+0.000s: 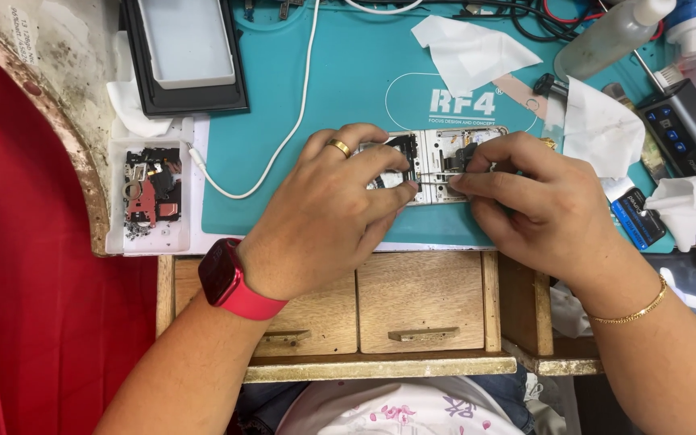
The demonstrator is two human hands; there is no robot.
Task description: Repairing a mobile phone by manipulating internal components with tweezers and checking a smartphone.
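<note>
Nearest the camera, below the counter's wooden edge, two small drawers (400,302) with metal pulls sit shut. Above them both hands meet over an opened phone (437,161) that lies flat on a teal work mat (340,89), its long axis running left to right across the counter. The left hand (328,217), with a gold ring and a red watch (227,278) at the wrist, is curled over the phone's left half, fingers pressing down on it to steady it. The right hand (537,197), with a thin gold bracelet (634,310), has its thumb and forefinger pinched together on a thin metal tool (437,184) whose tip points left toward the middle of the phone's bare inside; the tool lies almost along the phone's length, and the right hand is the nearer one to the exposed parts. So the phone sits directly under and between the two hands, touching both. At the left edge a white tray (151,238) holds small black and red parts. A white cable (283,137) curves over the mat from near the tray toward the far side. To the right lie a small blue and black flat pack (636,217) and crumpled white tissues (602,129). Farther back, the mat bears a white rounded outline with a white logo inside; a black-framed tray (183,56) holding a pale plate stands at far left, another tissue (469,48) lies beside the logo, and a clear plastic bottle (614,36) with a white nozzle lies tilted at far right next to a dark device with blue buttons (674,129).
</note>
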